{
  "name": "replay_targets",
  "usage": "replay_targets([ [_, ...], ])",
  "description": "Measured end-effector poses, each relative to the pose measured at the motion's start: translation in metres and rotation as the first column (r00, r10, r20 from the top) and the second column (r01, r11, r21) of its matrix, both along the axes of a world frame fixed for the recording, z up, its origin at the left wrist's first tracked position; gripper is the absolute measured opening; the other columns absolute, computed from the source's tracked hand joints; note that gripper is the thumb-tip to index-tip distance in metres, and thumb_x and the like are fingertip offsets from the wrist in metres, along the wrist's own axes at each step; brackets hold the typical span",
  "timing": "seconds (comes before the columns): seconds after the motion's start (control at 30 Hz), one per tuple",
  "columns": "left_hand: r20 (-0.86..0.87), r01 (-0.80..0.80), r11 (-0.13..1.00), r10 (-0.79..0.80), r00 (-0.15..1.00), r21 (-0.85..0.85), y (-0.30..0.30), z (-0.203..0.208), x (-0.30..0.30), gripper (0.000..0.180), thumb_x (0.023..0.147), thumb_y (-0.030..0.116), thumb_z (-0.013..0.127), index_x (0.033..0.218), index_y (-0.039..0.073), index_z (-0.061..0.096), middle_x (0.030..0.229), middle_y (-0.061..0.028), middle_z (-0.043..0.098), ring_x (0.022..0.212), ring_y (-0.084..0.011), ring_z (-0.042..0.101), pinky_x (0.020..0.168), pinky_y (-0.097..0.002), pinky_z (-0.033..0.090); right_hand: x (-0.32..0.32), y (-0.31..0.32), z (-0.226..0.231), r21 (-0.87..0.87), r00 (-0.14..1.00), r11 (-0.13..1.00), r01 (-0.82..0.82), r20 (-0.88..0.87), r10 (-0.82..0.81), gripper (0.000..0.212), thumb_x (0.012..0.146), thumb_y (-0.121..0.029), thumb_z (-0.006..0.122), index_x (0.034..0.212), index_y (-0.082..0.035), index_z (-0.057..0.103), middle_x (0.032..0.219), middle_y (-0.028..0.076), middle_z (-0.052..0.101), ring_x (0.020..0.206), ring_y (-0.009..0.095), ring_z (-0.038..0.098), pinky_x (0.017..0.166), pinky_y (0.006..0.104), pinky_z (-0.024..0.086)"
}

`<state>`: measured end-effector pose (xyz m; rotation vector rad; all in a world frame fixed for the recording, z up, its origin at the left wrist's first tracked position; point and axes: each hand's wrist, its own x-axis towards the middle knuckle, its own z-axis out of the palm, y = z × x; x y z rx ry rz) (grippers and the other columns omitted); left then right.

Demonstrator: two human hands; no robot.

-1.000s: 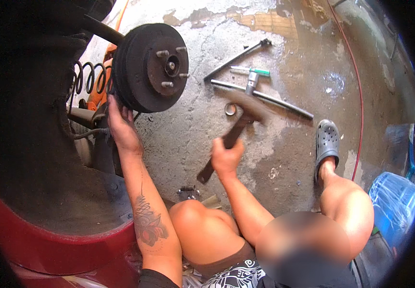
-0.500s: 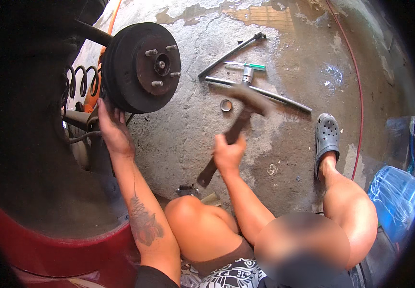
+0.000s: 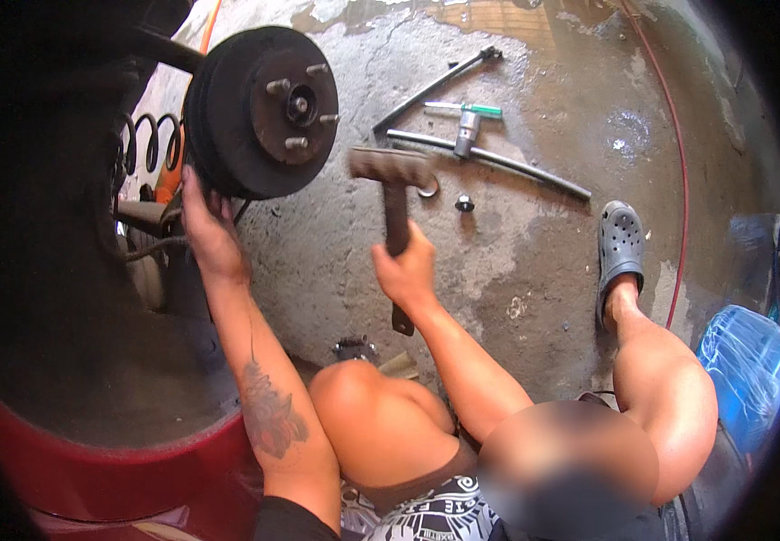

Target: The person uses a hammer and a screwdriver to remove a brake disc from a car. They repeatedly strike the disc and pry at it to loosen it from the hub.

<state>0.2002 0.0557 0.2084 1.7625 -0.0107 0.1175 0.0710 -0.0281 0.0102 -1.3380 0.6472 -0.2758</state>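
A dark brake drum (image 3: 228,108) with several wheel studs on its hub face sits on the axle at the upper left. My left hand (image 3: 212,234) is closed against the lower back edge of the drum, the thumb up along it and the fingertips partly hidden. In my right hand (image 3: 408,270) is a hammer (image 3: 396,216), gripped around its dark handle. Its worn brown head, slightly blurred, is in the air right of the drum and apart from it. Beyond the head, a small round metal cap (image 3: 428,187) lies partly covered on the floor.
On the concrete lie a breaker bar (image 3: 435,88), a sliding T-bar with socket (image 3: 525,173), a green-handled screwdriver (image 3: 484,112) and a small nut-like piece (image 3: 465,204). A coil spring (image 3: 146,144) stands behind the drum. The red fender (image 3: 128,469) curves below; a red hose (image 3: 681,180) runs right.
The hammer has swung left toward the drum and stands more upright, uncovering the small nut-like piece. My left hand stays at the drum's lower edge.
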Motion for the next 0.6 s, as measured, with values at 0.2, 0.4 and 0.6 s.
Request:
replay_targets([
  [0.2, 0.010, 0.039, 0.999, -0.039, 0.999, -0.016, 0.007, -0.002, 0.002, 0.073, 0.103, 0.053, 0.045, 0.155, 0.002, 0.036, 0.160, -0.0087, 0.038, 0.147, -0.0217, 0.032, 0.121, -0.0393, 0.016, -0.018, -0.011, -0.007, 0.061, 0.905, 0.903, 0.425, -0.034, -0.423, 0.012, 0.083, -0.008, 0.066, 0.085, 0.000, 0.058, 0.070, 0.004, 0.061, 0.063, 0.018, 0.058, 0.061, 0.0369, 0.048],
  [0.4, -0.012, 0.041, 0.998, -0.040, 0.999, 0.040, 0.000, 0.002, -0.002, 0.070, 0.103, 0.051, 0.044, 0.155, 0.004, 0.037, 0.159, -0.0082, 0.039, 0.146, -0.0224, 0.033, 0.121, -0.0400, 0.016, 0.026, 0.036, 0.032, 0.132, 0.993, 0.990, 0.044, 0.105, -0.058, 0.023, 0.080, -0.011, 0.068, 0.095, 0.005, 0.063, 0.089, 0.022, 0.070, 0.081, 0.036, 0.067, 0.077, 0.0465, 0.052],
  [0.6, -0.005, 0.029, 1.000, -0.029, 1.000, -0.008, 0.004, 0.001, 0.000, 0.071, 0.103, 0.052, 0.044, 0.154, 0.002, 0.038, 0.157, -0.0093, 0.041, 0.145, -0.0214, 0.035, 0.120, -0.0381, 0.017, 0.010, 0.005, 0.027, 0.045, 0.973, 0.978, 0.203, -0.121, -0.196, 0.021, 0.081, -0.011, 0.069, 0.095, 0.004, 0.061, 0.077, 0.016, 0.067, 0.071, 0.029, 0.067, 0.070, 0.0440, 0.054],
])
